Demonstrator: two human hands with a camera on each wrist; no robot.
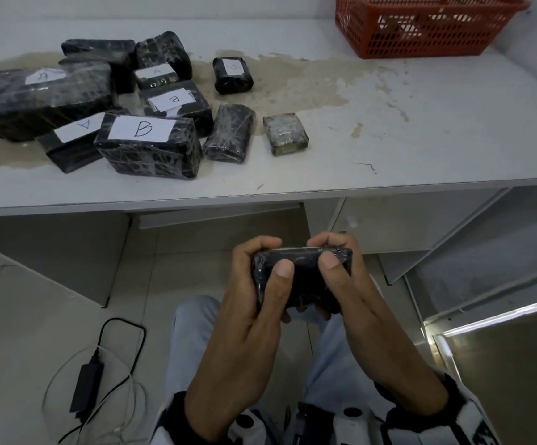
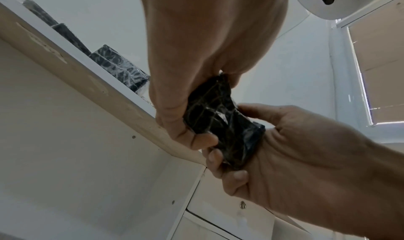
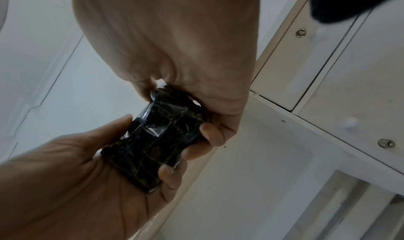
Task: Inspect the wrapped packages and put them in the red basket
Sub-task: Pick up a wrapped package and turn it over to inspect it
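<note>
A worn white table (image 1: 389, 130) fills the upper half of the head view, its front edge running across the frame above the person's lap, its top patchy where the coating has peeled to tan. At the far right corner a red basket (image 1: 421, 43) of plastic lattice sits partly out of frame, with something dark and wrapped just visible through its wall. A wide bare stretch of tabletop separates the basket from the cluster of black wrapped packages (image 1: 77, 101) crowded on the left, several touching or overlapping. The nearest package (image 1: 148, 146) lies close to the front edge and carries a white label with a handwritten "B"; a neighbour on its left shows an "A", and other labels further back are too blurred to read with certainty. Two unlabelled black parcels and a small grey-wrapped block (image 1: 285, 133) lie apart toward the middle. Below the table edge, over the knees, the person holds a small black film-wrapped package (image 1: 305, 277) in both hands. The left hand (image 1: 254, 303) grips its left end, thumb pressed on the upper face and fingers curled underneath; the right hand (image 1: 347, 284) grips the right end in the same way. The wrist views show the fingertips of both hands hooked around the package's underside. A black power adapter (image 1: 85, 387) with cables lies on the tiled floor at left.
</note>
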